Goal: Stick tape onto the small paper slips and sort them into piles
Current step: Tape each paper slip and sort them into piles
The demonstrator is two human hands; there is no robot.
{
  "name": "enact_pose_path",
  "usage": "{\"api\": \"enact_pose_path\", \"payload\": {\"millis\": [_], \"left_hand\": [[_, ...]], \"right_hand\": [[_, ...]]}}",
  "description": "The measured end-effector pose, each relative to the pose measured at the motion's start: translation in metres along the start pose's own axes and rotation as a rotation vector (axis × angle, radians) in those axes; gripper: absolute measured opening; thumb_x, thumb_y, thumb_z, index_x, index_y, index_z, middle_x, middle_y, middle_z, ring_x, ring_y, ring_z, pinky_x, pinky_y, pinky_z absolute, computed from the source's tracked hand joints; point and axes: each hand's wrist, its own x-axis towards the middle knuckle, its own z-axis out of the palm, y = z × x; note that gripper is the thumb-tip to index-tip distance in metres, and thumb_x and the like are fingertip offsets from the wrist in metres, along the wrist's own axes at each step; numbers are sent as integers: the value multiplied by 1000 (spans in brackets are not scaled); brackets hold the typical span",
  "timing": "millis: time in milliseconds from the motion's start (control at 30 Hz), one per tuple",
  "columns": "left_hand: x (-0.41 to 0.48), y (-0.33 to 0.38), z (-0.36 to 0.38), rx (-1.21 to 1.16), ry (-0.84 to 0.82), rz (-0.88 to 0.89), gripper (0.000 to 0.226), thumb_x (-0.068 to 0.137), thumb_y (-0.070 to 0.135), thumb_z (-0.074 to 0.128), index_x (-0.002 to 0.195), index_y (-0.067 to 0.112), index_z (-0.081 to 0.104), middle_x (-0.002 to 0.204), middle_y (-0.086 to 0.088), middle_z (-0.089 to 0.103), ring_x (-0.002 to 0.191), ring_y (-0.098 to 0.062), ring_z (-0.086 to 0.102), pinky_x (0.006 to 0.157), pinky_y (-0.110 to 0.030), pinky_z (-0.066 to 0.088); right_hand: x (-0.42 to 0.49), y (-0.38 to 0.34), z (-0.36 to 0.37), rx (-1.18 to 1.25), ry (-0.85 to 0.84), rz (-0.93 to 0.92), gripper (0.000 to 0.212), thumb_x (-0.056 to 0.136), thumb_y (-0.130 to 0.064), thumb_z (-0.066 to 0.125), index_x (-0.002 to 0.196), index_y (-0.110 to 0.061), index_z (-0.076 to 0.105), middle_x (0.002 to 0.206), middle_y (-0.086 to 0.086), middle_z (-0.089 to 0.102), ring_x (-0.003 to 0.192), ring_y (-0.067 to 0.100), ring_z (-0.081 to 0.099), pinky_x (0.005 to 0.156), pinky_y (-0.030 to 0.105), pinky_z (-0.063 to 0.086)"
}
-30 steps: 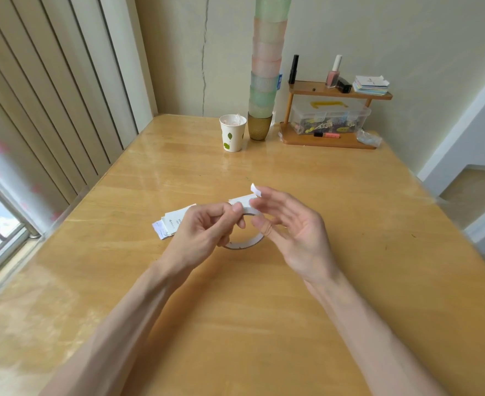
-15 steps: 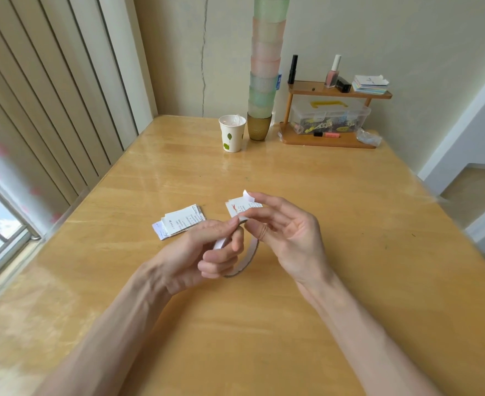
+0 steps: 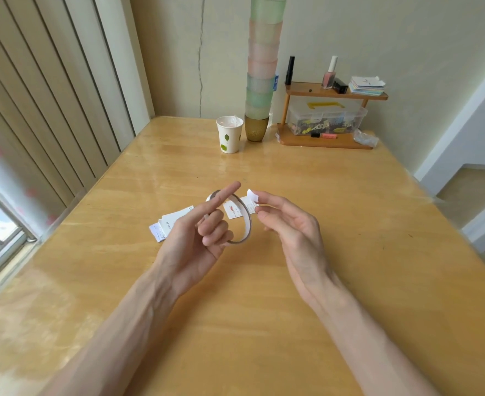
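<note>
Head view: at the far edge of the table (image 3: 335,201), a paper cup (image 3: 229,137) with a leaf print holds something pale that is hard to make out. Just beside it, a tall stack of tinted tumblers (image 3: 262,67) stands nested in an amber glass (image 3: 256,129), and the frame cuts off the top of the stack. A wooden shelf (image 3: 335,95) has 2 tiers. On the lower one, a clear lidded box (image 3: 325,118) holds mixed items too small to name.

The left hand (image 3: 195,241) holds the tape roll (image 3: 246,224) upright above the table. Its forefinger is straight and the other fingers are curled onto the ring, hiding part of it. The right hand (image 3: 295,235) is loose, its fingers slightly bent and grasping nothing. A small white tape piece (image 3: 253,194) clings to its forefinger tip.

1 paper slip (image 3: 233,210) with a red mark lies on the table, seen through the ring. A pile of slips (image 3: 168,224) lies to its left, partly hidden by the left hand.
</note>
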Motion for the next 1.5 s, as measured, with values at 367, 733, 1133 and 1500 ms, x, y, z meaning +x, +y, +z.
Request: {"api": "enact_pose_path", "payload": {"millis": [367,733,1133,1500], "left_hand": [[-2,-8,5,240,-40,70,26,94,27,69,118,23,80,78,4,60,74,-13,56,83,-31,36],[2,-23,4,810,358,497,15,90,27,80,88,13,74,63,3,66,43,-14,54,48,-22,40],[1,-23,5,840,456,485,18,88,31,82,86,13,80,61,-5,70,42,-10,55,51,-14,41],[5,-23,0,826,443,435,19,89,36,81,89,17,81,72,-5,76,49,-13,62,53,-15,43]], "right_hand": [[0,-1,0,26,1,20,32,88,-27,65,117,-25,79,124,-1,74,112,11,65,94,27,44],[-1,3,1,-60,-40,-5,36,85,-22,63,116,-27,78,127,-3,71,116,14,65,104,33,46],[0,9,5,-191,-60,-104,42,82,-14,61,112,-38,78,121,-11,68,112,11,64,98,41,52],[4,18,6,-354,-34,-164,48,81,-15,61,119,-43,74,120,-12,65,112,12,62,97,44,51]]}}
